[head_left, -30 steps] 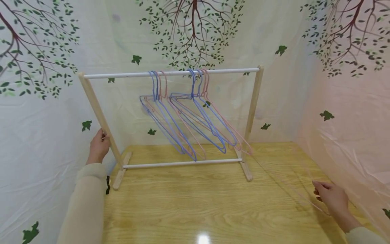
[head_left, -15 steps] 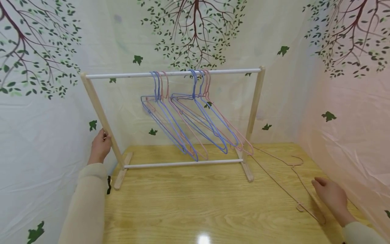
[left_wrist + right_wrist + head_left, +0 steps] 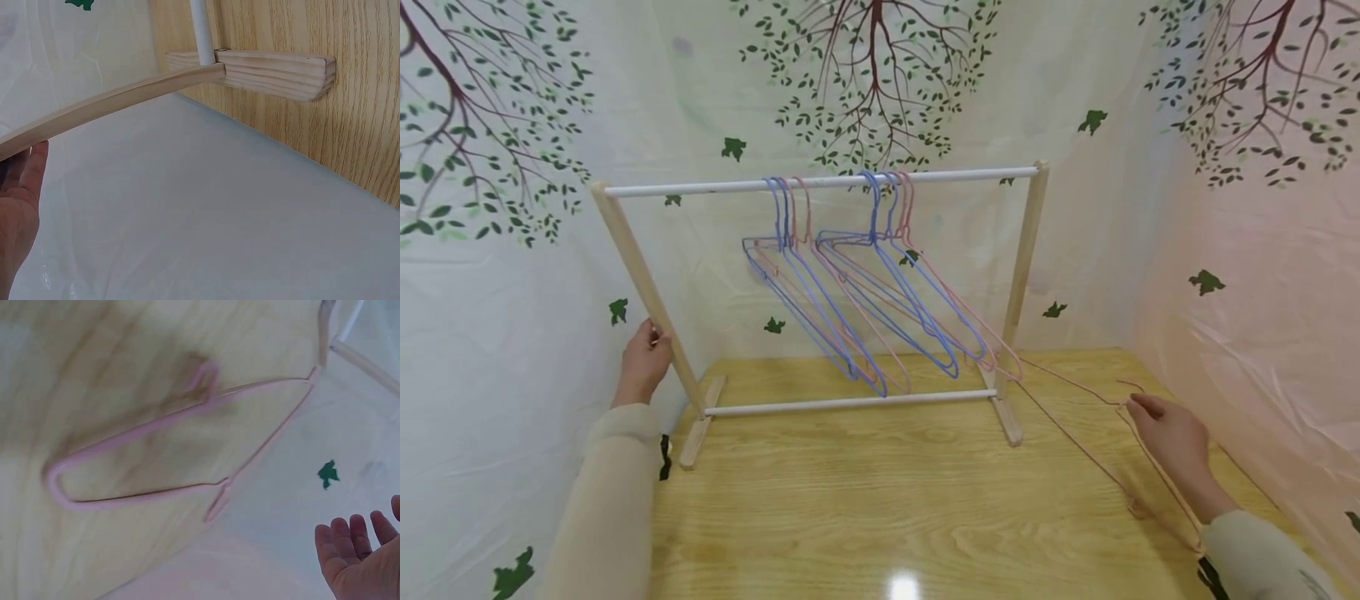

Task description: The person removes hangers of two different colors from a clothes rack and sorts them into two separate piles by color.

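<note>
My left hand [image 3: 646, 362] grips the left post of a small wooden clothes rack [image 3: 631, 258]. In the left wrist view its fingertips meet the underside of the post. A pink hanger [image 3: 137, 431] lies on the table to the right of the rack. My right hand [image 3: 1172, 446] overlaps this hanger near its neck in the head view. In the right wrist view the fingers of that hand are loosely spread, with the hanger off to their left. Several blue hangers [image 3: 874, 212] and pink hangers [image 3: 808, 212] hang from the rack's white top rail in two groups.
The rack stands on the wood-grain table [image 3: 820, 517] on two wooden feet [image 3: 275, 72], joined by a white lower bar [image 3: 835, 404]. A pale curtain [image 3: 1112, 217] printed with trees and leaves surrounds the table at the back and sides.
The pink hanger, blurred beside the right hand a second ago, now lies on the table. The right hand has moved forward and left to the hanger's neck. The left hand stays on the post.
</note>
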`<state>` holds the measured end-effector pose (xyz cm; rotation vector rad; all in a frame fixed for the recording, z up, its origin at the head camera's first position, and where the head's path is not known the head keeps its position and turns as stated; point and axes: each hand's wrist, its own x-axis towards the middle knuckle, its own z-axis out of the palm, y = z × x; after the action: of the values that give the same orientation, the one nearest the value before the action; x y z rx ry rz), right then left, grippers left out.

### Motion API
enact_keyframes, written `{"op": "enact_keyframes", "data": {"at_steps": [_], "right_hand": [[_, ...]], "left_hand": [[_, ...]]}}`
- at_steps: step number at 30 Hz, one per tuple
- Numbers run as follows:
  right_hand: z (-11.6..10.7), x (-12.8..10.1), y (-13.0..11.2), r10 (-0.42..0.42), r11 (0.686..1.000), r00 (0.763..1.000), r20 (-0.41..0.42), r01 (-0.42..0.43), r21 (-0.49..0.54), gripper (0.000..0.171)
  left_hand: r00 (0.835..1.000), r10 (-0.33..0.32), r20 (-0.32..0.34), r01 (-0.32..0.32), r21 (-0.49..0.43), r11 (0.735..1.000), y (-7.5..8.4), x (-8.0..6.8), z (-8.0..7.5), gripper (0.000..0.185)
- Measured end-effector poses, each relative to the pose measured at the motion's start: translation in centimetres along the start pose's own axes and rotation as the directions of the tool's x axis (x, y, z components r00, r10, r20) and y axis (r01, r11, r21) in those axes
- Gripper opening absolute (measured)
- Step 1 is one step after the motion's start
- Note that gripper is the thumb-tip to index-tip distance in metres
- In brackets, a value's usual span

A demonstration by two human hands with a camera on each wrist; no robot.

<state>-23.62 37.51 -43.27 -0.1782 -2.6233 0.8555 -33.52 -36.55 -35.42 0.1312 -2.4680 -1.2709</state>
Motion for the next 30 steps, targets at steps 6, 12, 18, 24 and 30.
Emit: {"op": "enact_keyframes", "data": {"at_steps": [6, 12, 18, 24, 30], "right_hand": [[-0.2, 0.5, -2.9, -0.029, 0.997, 0.999, -0.034, 0.031, 0.075, 0.05], [-0.4, 1.4, -6.0, -0.046, 0.991, 0.996, -0.075, 0.055, 0.119, 0.049], [-0.7, 2.6, -9.1, -0.078, 0.979, 0.994, -0.076, 0.091, 0.181, 0.049], [-0.9, 3.7, -11.9, -0.106, 0.968, 0.992, -0.075, 0.12, 0.221, 0.051], [-0.9, 4.6, -14.0, -0.122, 0.952, 0.991, -0.06, 0.134, 0.274, 0.051]], "left_hand": [[1.0, -0.003, -0.01, 0.003, 0.007, 1.0, 0.2, 0.3, 0.3, 0.049], [1.0, 0.002, -0.012, -0.002, 0.025, 1.0, -0.3, 0.8, 0.4, 0.045], [1.0, 0.007, -0.016, -0.006, 0.036, 0.999, -0.7, 0.9, 0.1, 0.044], [1.0, 0.026, 0.007, -0.027, 0.024, 0.999, -0.8, 1.0, 0.0, 0.042], [0.999, 0.048, 0.003, -0.048, -0.035, 0.998, -1.0, 1.2, -0.1, 0.048]]}}
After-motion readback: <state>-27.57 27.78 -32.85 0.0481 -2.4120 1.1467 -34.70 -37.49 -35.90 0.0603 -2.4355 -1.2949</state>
